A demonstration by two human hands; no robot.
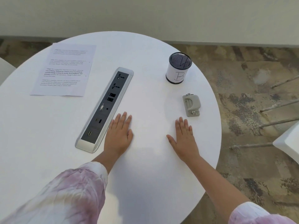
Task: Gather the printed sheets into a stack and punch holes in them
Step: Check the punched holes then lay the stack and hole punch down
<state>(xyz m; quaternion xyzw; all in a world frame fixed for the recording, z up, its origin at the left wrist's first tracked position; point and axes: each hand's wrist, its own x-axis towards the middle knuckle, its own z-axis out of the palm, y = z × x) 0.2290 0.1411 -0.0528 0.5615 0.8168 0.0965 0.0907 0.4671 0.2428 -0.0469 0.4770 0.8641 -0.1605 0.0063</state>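
Note:
Printed sheets lie flat at the far left of the round white table, text side up; I cannot tell how many are stacked. A small grey hole punch sits near the table's right edge. My left hand rests palm down on the table beside the socket strip, holding nothing. My right hand lies flat too, fingers slightly spread, just below the hole punch and not touching it.
A long silver and black socket strip runs diagonally across the middle of the table. A mesh pen cup wrapped in white paper marked "B" stands at the back right. White chairs with thin metal legs stand on the patterned floor to the right.

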